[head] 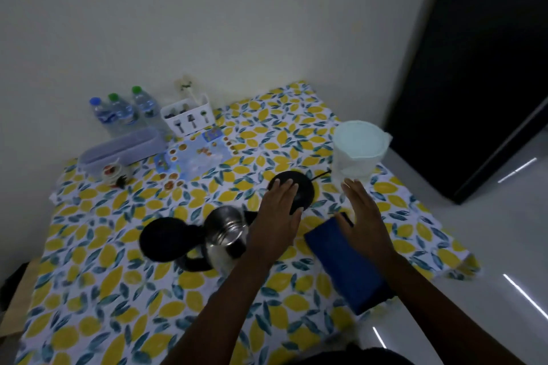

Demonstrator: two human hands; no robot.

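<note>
Here, the round black base [302,187] is covered by a flat left hand [277,216] at mid-table.
At the left, the steel kettle [225,231] is seen with its black lid [166,238] swung open on the lemon-print tablecloth [118,290]. Just beside it, the left hand's fingers are laid straight on the base, and nothing is grasped. Further right, the right hand [363,216] is held relaxed over the far end of a blue cloth [341,264], gripping nothing. A white jug [358,148] is stood just beyond its fingertips.

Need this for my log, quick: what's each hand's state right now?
Left hand: open, fingers flat on the black round base, holding nothing.
Right hand: open, over the blue cloth, holding nothing.
</note>
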